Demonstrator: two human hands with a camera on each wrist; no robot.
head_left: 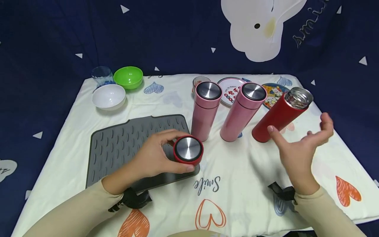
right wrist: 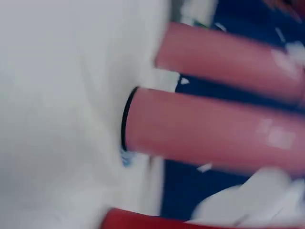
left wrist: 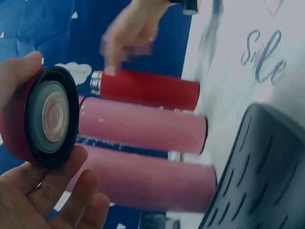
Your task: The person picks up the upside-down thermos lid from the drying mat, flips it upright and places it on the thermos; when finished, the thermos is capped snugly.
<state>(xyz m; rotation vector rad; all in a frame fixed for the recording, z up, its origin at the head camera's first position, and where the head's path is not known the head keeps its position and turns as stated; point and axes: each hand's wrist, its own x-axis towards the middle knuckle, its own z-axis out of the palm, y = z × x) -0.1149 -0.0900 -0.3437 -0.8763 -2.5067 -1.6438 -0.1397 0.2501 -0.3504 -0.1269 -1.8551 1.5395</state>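
My left hand (head_left: 158,152) grips a red bottle lid (head_left: 188,149) with a steel top between thumb and fingers, held over the right edge of the grey mat. Its underside, with a pale inner disc (left wrist: 55,117), faces the left wrist camera. A red thermos bottle (head_left: 276,117) stands lidless, its steel neck (head_left: 299,97) bare. Beside it my right hand (head_left: 299,154) has its thumb and fingers spread, holding nothing. Two pink thermos bottles stand to the left of the red one: a nearer-to-middle one (head_left: 241,113) and a left one (head_left: 205,113), both with lids on.
The grey ridged mat (head_left: 118,148) lies at the left of the white cloth. Behind it are a white bowl (head_left: 109,97), a green bowl (head_left: 128,78) and a clear glass (head_left: 102,76). Another glass (head_left: 199,80) and two plates, white (head_left: 226,86) and colourful (head_left: 273,90), sit behind the bottles.
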